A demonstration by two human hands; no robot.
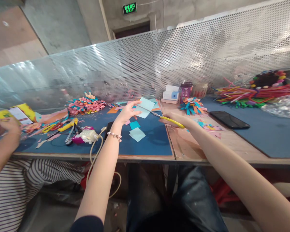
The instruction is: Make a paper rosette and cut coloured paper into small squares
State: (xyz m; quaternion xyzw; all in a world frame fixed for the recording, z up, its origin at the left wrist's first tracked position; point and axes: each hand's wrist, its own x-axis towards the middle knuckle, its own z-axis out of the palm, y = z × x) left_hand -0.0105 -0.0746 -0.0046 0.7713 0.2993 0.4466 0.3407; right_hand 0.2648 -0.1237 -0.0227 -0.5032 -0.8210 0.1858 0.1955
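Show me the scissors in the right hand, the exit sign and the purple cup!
Scissors (173,121): head view, on the yellow handle.
Exit sign (130,8): head view, middle of its front.
Purple cup (186,93): head view, middle of its wall.

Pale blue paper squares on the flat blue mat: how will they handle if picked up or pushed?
The pale blue paper squares look thin, so probably light and easily bent. They overlap, so a push might slide one over another. Lying low on the flat blue mat, their edges may be fiddly to lift.

Room above black phone (229,120), screen (195,48) behind
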